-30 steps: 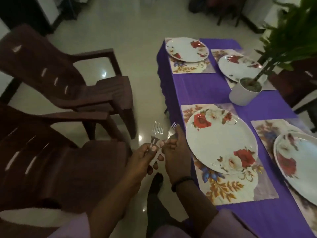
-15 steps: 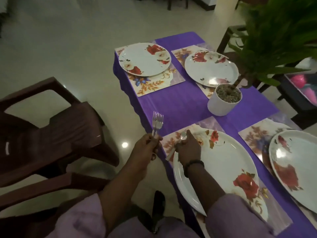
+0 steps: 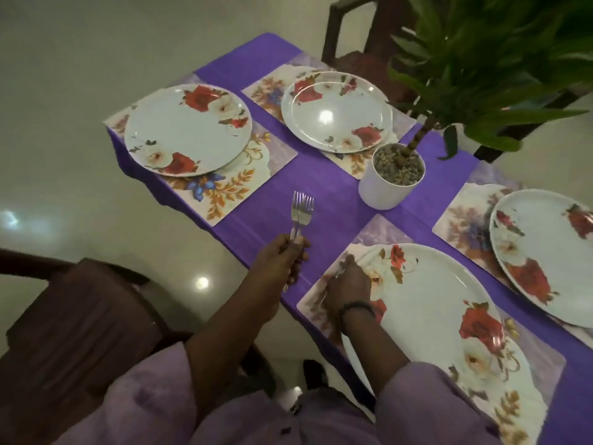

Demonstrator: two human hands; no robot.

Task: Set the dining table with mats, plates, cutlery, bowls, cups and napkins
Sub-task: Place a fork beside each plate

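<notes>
— What's in your left hand?

— My fingers are curled around a bunch of forks, gripped by the handles, tines pointing up and away from me. I hold them over the near edge of the desk, which is covered in purple cloth.

— And your right hand?

— It rests low on the nearest mat, just left of the nearest plate. A bit of metal shows at my fingertips, likely one fork, but I cannot tell how I grip it.

— The rest of the setting?

— Four floral plates, each on its own mat. A white plant pot stands between them, and a brown chair sits to my left.
</notes>
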